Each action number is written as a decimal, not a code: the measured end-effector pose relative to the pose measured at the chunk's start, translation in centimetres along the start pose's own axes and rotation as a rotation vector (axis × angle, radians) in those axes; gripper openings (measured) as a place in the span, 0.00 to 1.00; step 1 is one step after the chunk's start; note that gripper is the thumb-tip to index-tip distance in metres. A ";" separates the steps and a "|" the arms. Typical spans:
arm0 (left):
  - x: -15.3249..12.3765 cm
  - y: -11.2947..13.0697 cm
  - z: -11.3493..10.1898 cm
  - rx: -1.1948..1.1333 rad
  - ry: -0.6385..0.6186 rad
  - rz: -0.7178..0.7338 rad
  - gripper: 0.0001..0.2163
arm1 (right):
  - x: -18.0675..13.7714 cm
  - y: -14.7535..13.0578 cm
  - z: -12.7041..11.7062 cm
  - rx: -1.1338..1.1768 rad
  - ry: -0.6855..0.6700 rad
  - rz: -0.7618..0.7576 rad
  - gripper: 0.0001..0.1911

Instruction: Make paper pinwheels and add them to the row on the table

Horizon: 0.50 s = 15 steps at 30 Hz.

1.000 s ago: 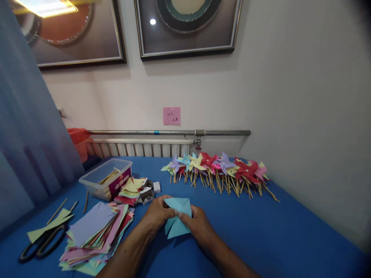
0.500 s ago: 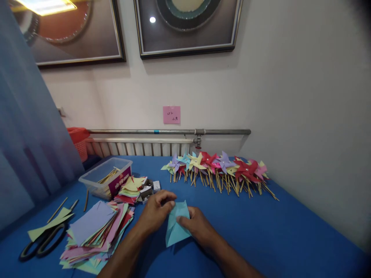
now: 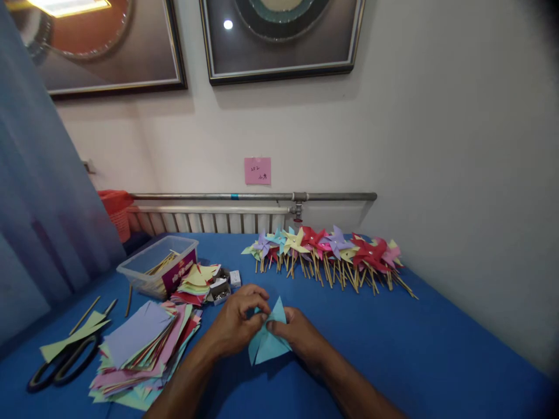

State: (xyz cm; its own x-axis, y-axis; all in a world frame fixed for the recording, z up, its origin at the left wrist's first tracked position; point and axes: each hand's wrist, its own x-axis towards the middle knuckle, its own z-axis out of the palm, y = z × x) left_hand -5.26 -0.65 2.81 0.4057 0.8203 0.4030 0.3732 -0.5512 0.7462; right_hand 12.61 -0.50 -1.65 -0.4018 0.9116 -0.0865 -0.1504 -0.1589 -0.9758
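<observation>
A light blue paper square (image 3: 271, 344) with cut corners is held above the blue table, partly folded in towards its middle. My right hand (image 3: 301, 337) grips its right side, thumb pressed on the centre. At the upper left edge, the fingers of my left hand (image 3: 242, 317) pinch a corner of the same paper; the fingertips partly hide that corner. Left of my hands lies a stack of coloured paper sheets (image 3: 140, 337). Small open boxes of metal pins (image 3: 220, 290) sit just beyond my left hand.
Finished paper pinwheels (image 3: 336, 244) on sticks lie in a row at the back. A clear plastic box (image 3: 131, 269) holds sticks at the left, beside smaller coloured paper pieces (image 3: 198, 282). Black-handled scissors (image 3: 74, 361) lie under green paper strips (image 3: 76, 336). The wall stands behind.
My left fingers have moved in onto the paper and now pinch a corner. The paper is bent further towards its middle, with one point standing up. My right hand still holds it.
</observation>
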 end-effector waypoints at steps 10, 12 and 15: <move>-0.1 -0.2 -0.6 0.044 -0.109 -0.026 0.10 | 0.1 0.3 -0.3 0.096 -0.023 -0.005 0.18; -0.2 -0.2 -0.6 0.080 -0.106 0.001 0.10 | 0.2 0.6 -0.4 0.100 -0.024 -0.005 0.18; -0.2 -0.2 -0.7 0.136 -0.104 0.036 0.11 | 0.2 0.7 -0.6 0.115 -0.031 -0.014 0.17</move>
State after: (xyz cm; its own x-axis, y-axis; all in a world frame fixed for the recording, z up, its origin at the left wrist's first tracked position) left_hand -6.03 -0.59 2.90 0.5022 0.7834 0.3662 0.4631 -0.6013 0.6511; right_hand 12.95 -0.18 -2.44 -0.4260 0.9024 -0.0652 -0.2579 -0.1902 -0.9473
